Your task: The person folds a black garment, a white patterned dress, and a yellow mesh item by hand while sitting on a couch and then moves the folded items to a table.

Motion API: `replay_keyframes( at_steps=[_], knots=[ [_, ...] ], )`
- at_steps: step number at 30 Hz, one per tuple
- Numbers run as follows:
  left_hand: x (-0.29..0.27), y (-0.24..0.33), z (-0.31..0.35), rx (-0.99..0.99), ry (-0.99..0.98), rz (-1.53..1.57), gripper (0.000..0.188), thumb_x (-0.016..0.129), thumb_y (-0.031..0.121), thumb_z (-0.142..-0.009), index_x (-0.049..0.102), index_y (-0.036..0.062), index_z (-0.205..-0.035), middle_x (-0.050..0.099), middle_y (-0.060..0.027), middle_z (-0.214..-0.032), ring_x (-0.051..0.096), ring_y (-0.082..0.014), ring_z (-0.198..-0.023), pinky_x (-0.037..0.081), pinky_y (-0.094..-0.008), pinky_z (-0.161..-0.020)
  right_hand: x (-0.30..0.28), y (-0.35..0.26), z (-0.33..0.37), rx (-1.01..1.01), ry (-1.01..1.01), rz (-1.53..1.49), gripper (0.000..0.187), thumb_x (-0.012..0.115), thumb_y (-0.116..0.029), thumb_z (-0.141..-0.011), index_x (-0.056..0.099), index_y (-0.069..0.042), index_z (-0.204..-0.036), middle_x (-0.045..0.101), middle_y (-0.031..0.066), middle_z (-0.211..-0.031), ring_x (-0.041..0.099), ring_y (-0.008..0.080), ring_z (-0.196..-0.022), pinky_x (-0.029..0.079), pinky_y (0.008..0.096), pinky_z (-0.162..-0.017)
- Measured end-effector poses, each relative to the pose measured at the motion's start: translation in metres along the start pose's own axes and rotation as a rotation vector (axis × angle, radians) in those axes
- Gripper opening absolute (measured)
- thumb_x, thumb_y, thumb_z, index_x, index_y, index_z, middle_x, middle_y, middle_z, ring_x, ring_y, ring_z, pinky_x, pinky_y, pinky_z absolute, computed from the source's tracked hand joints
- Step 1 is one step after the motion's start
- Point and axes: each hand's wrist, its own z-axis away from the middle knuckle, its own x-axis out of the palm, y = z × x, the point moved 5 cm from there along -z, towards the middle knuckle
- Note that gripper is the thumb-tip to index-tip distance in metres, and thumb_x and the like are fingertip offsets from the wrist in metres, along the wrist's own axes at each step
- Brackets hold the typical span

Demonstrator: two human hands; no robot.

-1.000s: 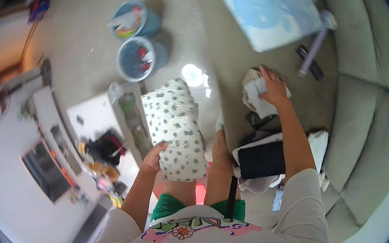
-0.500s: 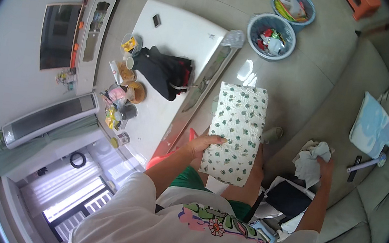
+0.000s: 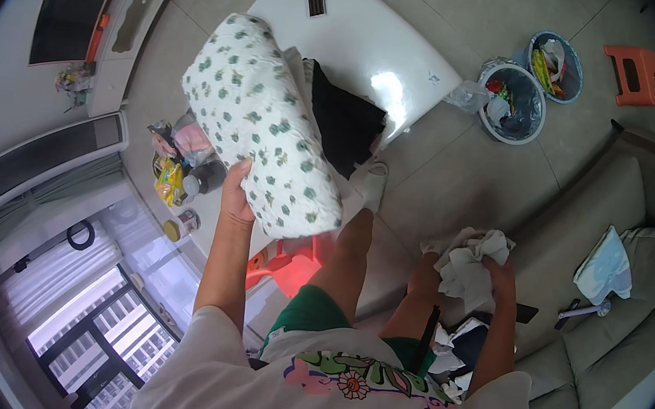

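As I am monitoring remotely, the left hand [image 3: 239,194] is gripping the green-patterned white fabric [image 3: 264,123], which is overlapping the white table [image 3: 351,48] in view; well apart, the right hand [image 3: 502,280] is clutching crumpled pale cloth [image 3: 467,263] near the grey sofa [image 3: 575,223].

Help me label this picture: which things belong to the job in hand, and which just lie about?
Belong to the job:
- white green-patterned fabric bundle (left hand)
- crumpled pale fabric (right hand)

Apparently lying about:
- orange plastic stool
- two round blue-grey bins
- dark rectangular object on the glossy white table
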Motion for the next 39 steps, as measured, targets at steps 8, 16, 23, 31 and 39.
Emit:
replay_keyframes(
  at_steps=[8, 16, 23, 31, 39],
  knots=[
    [-0.051, -0.109, -0.071, -0.161, 0.275, 0.075, 0.048, 0.062, 0.023, -0.085, 0.049, -0.0005, -0.124, 0.06, -0.014, -0.118, 0.059, -0.0256, -0.107, 0.049, -0.039, -0.093, 0.053, -0.051, -0.002, 0.035, -0.149, -0.176, 0.036, 0.066, -0.01, -0.08, 0.06, -0.003, -0.114, 0.065, 0.0066, -0.103, 0.063, 0.0191, -0.093, 0.051, 0.0339, -0.079],
    [-0.031, -0.116, -0.056, -0.26, 0.209, 0.078, 0.053, 0.063, 0.024, -0.086, 0.043, 0.0015, -0.13, 0.057, -0.0128, -0.12, 0.058, -0.0255, -0.108, 0.049, -0.0389, -0.092, 0.132, -0.18, -0.077, -0.184, -0.147, -0.346, 0.042, 0.066, -0.012, -0.081, 0.055, -0.003, -0.121, 0.063, 0.0066, -0.11, 0.062, 0.0199, -0.097, 0.05, 0.033, -0.081],
    [-0.022, -0.118, -0.049, -0.136, 0.23, 0.007, 0.057, 0.062, 0.024, -0.087, 0.038, 0.0028, -0.134, 0.052, -0.0136, -0.127, 0.054, -0.0246, -0.113, 0.047, -0.0385, -0.094, 0.213, -0.233, -0.133, -0.266, -0.085, -0.417, 0.057, 0.068, -0.022, -0.083, 0.043, -0.002, -0.131, 0.057, 0.0125, -0.121, 0.056, 0.0225, -0.11, 0.048, 0.0395, -0.089],
    [-0.027, -0.115, -0.042, -0.231, 0.239, 0.118, 0.06, 0.052, 0.048, -0.09, 0.041, 0.0088, -0.134, 0.054, -0.0113, -0.127, 0.054, -0.0283, -0.115, 0.043, -0.044, -0.099, 0.301, -0.262, 0.005, -1.217, 0.224, 0.651, 0.069, 0.058, -0.047, -0.085, 0.041, 0.002, -0.131, 0.05, 0.0237, -0.125, 0.046, 0.0408, -0.117, 0.036, 0.051, -0.097],
    [-0.061, -0.12, -0.045, -0.212, -0.065, 0.36, 0.059, 0.055, 0.045, -0.089, 0.043, 0.0051, -0.131, 0.058, -0.0123, -0.119, 0.06, -0.0255, -0.104, 0.051, -0.0392, -0.09, 0.369, -0.241, 0.054, -0.648, -0.386, 0.901, 0.105, 0.058, -0.07, -0.069, 0.038, 0.011, -0.133, 0.055, 0.0284, -0.112, 0.055, 0.0376, -0.106, 0.042, 0.0457, -0.09]
  ],
)
